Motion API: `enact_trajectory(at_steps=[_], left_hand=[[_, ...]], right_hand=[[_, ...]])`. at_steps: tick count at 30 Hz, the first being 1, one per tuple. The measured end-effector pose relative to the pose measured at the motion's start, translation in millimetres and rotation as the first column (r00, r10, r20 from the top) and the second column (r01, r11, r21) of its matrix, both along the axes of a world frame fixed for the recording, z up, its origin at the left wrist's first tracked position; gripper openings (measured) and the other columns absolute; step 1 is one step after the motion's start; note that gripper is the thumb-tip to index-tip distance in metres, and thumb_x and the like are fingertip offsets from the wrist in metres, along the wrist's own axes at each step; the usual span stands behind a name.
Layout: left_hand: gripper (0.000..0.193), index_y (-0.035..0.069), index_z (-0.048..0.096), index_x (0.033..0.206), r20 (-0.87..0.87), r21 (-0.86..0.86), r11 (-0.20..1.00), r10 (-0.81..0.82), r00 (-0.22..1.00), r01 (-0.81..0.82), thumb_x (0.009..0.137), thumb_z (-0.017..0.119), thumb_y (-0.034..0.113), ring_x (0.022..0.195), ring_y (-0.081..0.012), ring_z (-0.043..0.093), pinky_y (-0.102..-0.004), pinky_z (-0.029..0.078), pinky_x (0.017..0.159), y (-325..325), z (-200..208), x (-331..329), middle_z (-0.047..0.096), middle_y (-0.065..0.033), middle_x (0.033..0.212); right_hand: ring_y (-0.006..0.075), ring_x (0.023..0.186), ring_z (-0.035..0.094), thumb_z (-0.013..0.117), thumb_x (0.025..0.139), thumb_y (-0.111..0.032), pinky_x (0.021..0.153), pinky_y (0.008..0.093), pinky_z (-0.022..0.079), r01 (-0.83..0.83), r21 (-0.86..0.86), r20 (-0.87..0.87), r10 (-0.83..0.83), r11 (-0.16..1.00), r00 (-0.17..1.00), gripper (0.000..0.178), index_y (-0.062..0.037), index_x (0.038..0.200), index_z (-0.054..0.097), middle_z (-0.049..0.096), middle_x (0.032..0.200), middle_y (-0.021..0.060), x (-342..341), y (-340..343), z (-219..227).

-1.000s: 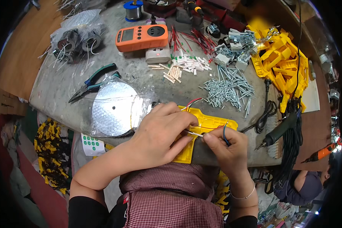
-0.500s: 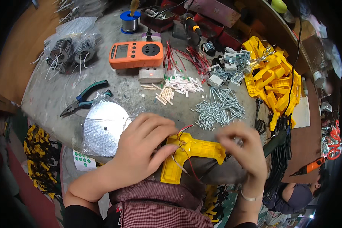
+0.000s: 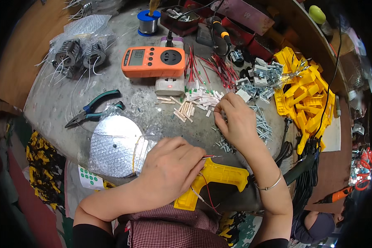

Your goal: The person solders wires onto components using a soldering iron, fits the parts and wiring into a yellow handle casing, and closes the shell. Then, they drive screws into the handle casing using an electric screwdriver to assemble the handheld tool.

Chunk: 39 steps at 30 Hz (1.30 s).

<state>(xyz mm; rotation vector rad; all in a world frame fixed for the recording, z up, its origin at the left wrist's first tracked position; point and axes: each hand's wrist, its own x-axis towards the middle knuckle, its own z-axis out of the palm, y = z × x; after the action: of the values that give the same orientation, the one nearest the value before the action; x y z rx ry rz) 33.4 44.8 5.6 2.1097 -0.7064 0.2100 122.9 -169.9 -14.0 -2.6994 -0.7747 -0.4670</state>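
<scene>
My left hand is closed over the upper left part of a yellow plastic handle-shaped shell, which lies open side up at the bench's front edge. A red wire with a bare tip pokes out beside its fingertips, and thin red and pale wires trail from the shell. My right hand is above the left side of a heap of screws, close to small white sleeves. Its fingers are curled together; whether anything sits in the pinch is hidden.
An orange meter stands behind the sleeves, near red wires and metal brackets. Yellow shells are piled at right. Pliers and a bubble-wrapped disc lie at left. A solder spool is farther back.
My right hand has moved up and left, from beside the shell's right end to the screws and sleeves. My left hand has shifted slightly down and right, staying on the shell.
</scene>
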Motion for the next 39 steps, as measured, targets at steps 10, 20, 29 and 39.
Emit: enact_trajectory(at_steps=[10, 20, 29, 39], left_hand=[[0.010, 0.002, 0.067, 0.090, -0.004, -0.022, 1.000, -0.017, 1.000, 0.017, 0.081, 0.070, 0.006, 0.078, -0.0292, 0.062, -0.0389, 0.049, 0.070, -2, -1, 2, 0.066, -0.0105, 0.081], [0.010, -0.001, 0.069, 0.091, -0.002, -0.064, 0.998, 0.018, 1.000, -0.018, 0.082, 0.069, 0.004, 0.077, -0.0303, 0.062, -0.0382, 0.051, 0.069, 0, -3, -2, 0.067, -0.0136, 0.081], [0.010, -0.001, 0.070, 0.090, 0.011, -0.067, 0.998, 0.017, 1.000, -0.016, 0.081, 0.069, 0.004, 0.077, -0.0300, 0.063, -0.0376, 0.051, 0.069, 0, -3, 0, 0.068, -0.0129, 0.081], [0.010, 0.000, 0.070, 0.089, 0.015, -0.068, 0.997, 0.022, 1.000, -0.020, 0.080, 0.069, 0.002, 0.076, -0.0287, 0.062, -0.0375, 0.050, 0.068, 0, -4, -1, 0.067, -0.0115, 0.079]], right_hand=[[0.0325, 0.080, 0.062, 0.068, 0.081, -0.010, 0.069, 0.0400, 0.049, 0.059, 0.063, -0.139, -0.050, 0.996, 0.989, 0.012, -0.0037, 0.088, 0.061, 0.059, 0.085, 0.0117, 5, -8, -3], [0.0103, 0.072, 0.064, 0.066, 0.089, -0.005, 0.063, 0.0215, 0.050, 0.301, 0.496, -0.647, 0.115, 0.815, 0.754, 0.009, 0.0005, 0.095, 0.064, 0.066, 0.085, 0.0042, -81, -6, 52], [0.0084, 0.075, 0.065, 0.070, 0.090, -0.007, 0.066, 0.0203, 0.053, 0.524, 0.711, -0.697, 0.369, 0.469, 0.614, 0.020, 0.0042, 0.106, 0.063, 0.068, 0.090, 0.0063, -94, -3, 41], [0.0108, 0.076, 0.067, 0.069, 0.091, -0.007, 0.067, 0.0225, 0.055, 0.552, 0.664, -0.743, 0.362, 0.504, 0.563, 0.018, 0.0046, 0.104, 0.066, 0.070, 0.087, 0.0084, -94, -3, 51]])
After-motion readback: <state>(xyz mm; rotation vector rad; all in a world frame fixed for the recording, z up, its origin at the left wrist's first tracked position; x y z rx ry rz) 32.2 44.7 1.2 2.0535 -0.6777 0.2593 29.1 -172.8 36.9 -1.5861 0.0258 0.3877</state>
